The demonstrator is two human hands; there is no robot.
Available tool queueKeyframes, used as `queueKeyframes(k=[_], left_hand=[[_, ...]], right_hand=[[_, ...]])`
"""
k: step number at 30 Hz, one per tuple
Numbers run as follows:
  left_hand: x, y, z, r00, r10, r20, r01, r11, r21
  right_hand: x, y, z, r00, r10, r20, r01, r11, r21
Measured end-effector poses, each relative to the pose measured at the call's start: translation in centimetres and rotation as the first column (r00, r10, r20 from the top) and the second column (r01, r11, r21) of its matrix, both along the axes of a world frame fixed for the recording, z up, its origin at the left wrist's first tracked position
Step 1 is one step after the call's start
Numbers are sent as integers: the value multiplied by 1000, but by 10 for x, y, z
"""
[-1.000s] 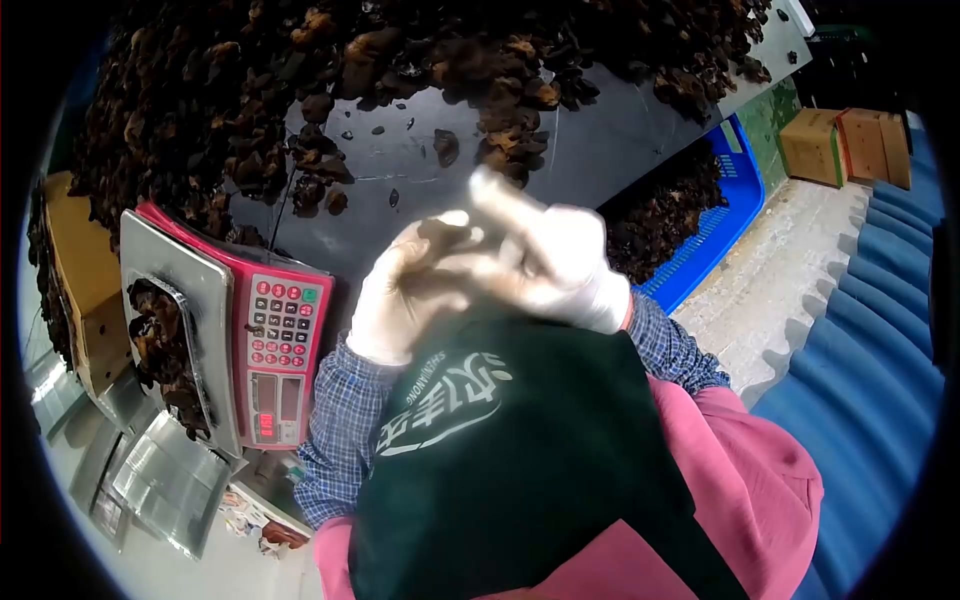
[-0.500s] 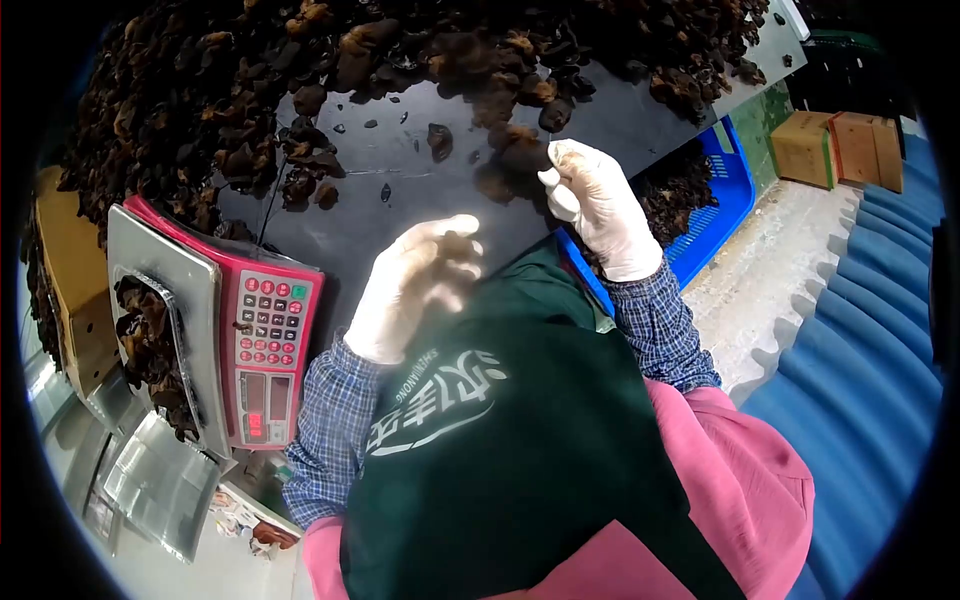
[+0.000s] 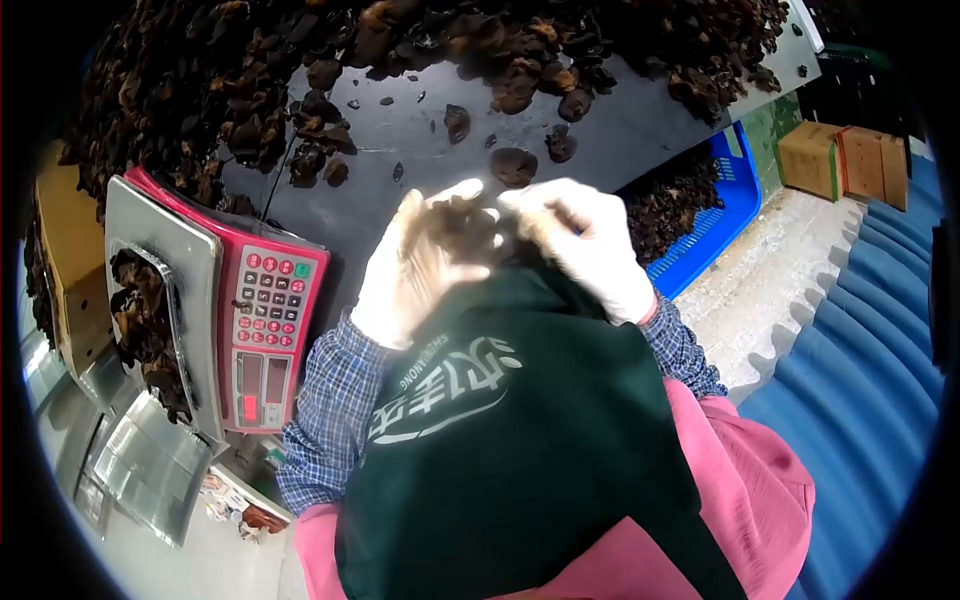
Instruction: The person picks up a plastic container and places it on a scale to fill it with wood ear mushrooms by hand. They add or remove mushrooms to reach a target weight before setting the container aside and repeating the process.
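Now, just beside the red scale [image 3: 268, 335], our left hand [image 3: 415, 275] cups a clump of dried fungus [image 3: 462, 222] while our right hand [image 3: 590, 250] pinches its edge

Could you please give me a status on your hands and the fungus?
Left hand cupped around dark fungus pieces. Right hand touching them. Loose fungus on table ahead; scale at left.

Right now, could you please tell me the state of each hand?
Left hand: closed around a clump of dried dark fungus.
Right hand: fingers curled, tips at the same clump; its grip cannot be told.
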State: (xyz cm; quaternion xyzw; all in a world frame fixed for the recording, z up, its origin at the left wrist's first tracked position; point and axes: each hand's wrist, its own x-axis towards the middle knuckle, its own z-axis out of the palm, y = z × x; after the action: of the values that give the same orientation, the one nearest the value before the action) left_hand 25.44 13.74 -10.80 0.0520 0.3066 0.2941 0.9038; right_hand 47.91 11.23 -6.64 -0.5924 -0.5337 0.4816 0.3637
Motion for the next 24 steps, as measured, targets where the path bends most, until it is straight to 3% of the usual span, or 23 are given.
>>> queueKeyframes(k=[3, 4, 5, 7, 9, 13, 17, 18, 21, 22, 24], left_hand=[[-3, 0, 0, 997, -27, -66, 33, 995, 93], [-3, -1, -1, 998, -18, -58, 23, 996, 86], [-3, -1, -3, 999, -10, -49, 14, 997, 80], [-3, -1, -5, 999, 3, -37, 0, 997, 78], [-3, -2, -3, 999, 15, -34, -12, 996, 87], [-7, -2, -1, 999, 32, -36, -30, 997, 68], [-8, -1, -8, 993, 73, 91, -68, 997, -48], [-6, 0, -4, 989, 110, 94, -101, 990, -102], [-2, 0, 7, 958, 165, 233, -120, 973, -196], [-4, 2, 21, 987, 131, 93, -112, 976, -185], [-7, 0, 14, 984, 108, 143, -86, 985, -152]], right_hand=[[12, 6, 2, 983, -128, 129, 145, 980, -134], [12, 8, -14, 982, -132, 132, 120, 988, 96], [14, 7, -21, 969, -108, 220, 66, 979, 192], [8, 11, -19, 846, -27, 533, -63, 987, 149], [4, 13, -37, 817, -71, 572, -105, 957, 269], [1, 14, -36, 861, -62, 505, -31, 984, 174], [-8, 14, -4, 967, -5, 253, -61, 966, 251], [-9, 10, 6, 984, 54, 167, -76, 989, 128], [-22, 6, 25, 912, 258, 319, -333, 920, 208], [-24, 7, 35, 908, 342, 244, -372, 924, 90], [-20, 8, 30, 966, 222, 129, -234, 968, 85]])
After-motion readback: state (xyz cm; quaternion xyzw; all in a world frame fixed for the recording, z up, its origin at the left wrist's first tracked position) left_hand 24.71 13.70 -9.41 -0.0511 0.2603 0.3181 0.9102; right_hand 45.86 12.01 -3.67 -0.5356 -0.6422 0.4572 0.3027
